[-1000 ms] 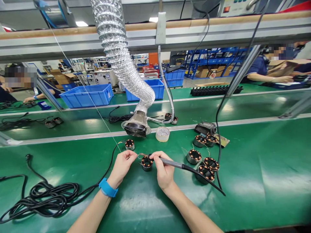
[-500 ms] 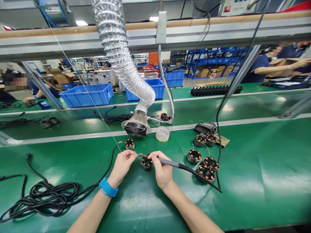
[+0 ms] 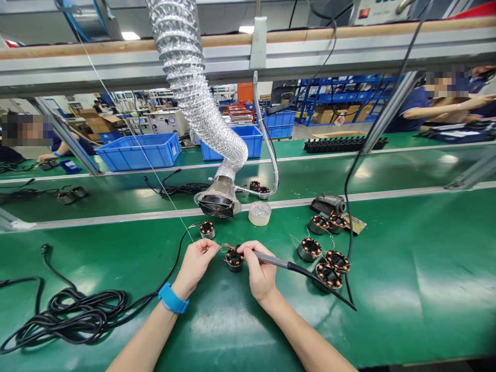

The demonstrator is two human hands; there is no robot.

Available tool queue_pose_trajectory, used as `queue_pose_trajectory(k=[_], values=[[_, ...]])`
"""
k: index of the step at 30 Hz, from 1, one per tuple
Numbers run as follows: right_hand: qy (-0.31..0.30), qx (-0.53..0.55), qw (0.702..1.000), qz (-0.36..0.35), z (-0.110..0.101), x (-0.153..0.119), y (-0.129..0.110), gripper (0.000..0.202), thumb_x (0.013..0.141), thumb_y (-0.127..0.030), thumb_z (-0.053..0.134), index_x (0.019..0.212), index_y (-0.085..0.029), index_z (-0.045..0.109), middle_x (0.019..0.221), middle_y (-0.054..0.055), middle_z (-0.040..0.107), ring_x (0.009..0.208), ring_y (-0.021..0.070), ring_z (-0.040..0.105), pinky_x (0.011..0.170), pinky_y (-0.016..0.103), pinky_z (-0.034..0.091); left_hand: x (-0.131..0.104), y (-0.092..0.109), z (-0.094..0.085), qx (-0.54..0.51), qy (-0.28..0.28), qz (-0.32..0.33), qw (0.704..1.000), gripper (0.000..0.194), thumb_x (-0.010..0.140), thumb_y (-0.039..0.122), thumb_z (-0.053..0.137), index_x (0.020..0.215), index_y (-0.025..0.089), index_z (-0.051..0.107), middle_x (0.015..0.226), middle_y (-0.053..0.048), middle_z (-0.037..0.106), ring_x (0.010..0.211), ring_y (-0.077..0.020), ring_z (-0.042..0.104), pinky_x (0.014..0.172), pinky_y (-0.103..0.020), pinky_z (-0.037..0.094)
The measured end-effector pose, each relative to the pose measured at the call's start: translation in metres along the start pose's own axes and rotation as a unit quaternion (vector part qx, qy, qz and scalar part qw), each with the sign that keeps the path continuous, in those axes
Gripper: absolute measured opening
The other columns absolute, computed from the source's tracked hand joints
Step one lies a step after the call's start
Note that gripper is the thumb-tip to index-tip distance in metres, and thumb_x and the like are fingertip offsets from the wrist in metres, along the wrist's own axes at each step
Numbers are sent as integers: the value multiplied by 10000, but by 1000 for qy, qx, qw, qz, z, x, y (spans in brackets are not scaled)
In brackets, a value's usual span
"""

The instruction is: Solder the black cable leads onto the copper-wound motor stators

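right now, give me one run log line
left hand: pinching wire | right hand: holding iron | stator: between hands, on bench

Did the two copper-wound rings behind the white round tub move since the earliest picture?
Yes: leftward. The two rings were mostly right of the tub; now they sit directly behind it.

Things on the far counter (image 3: 291, 150)
Left blue bin (image 3: 138, 153) stands at the near edge; right blue bin (image 3: 254, 142) is partly hidden behind the silver hose (image 3: 186, 67). Near the same edge, farther right, lies a row of black pieces (image 3: 335, 145).
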State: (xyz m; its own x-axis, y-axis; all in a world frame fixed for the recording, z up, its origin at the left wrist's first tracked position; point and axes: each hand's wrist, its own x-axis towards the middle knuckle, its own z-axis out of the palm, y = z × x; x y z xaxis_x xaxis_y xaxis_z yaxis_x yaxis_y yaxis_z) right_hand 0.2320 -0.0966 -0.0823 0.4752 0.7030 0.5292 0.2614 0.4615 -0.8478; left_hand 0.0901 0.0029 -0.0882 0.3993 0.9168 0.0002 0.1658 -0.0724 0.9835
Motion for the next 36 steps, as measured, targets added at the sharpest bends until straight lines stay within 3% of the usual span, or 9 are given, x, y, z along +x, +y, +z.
queue_pose_trajectory(k=[24,36], values=[[0,-22,1000,-1,1,-1,1,242,960,-311,489,824,-203,657,766,14,655,687,157,588,633,271,457,1,-4,-1,5,-3,2,1000,254,741,423,701,733,171,674,751,-23,667,727,-162,571,713,-264,437],[-47,-91,994,-35,6,6,2,174,967,-236,499,998,-226,670,903,32,655,811,169,631,759,294,498,-12,2,0,57,-21,52,997,215,795,390,646,748,182,674,750,-23,670,720,-167,581,687,-254,438]])
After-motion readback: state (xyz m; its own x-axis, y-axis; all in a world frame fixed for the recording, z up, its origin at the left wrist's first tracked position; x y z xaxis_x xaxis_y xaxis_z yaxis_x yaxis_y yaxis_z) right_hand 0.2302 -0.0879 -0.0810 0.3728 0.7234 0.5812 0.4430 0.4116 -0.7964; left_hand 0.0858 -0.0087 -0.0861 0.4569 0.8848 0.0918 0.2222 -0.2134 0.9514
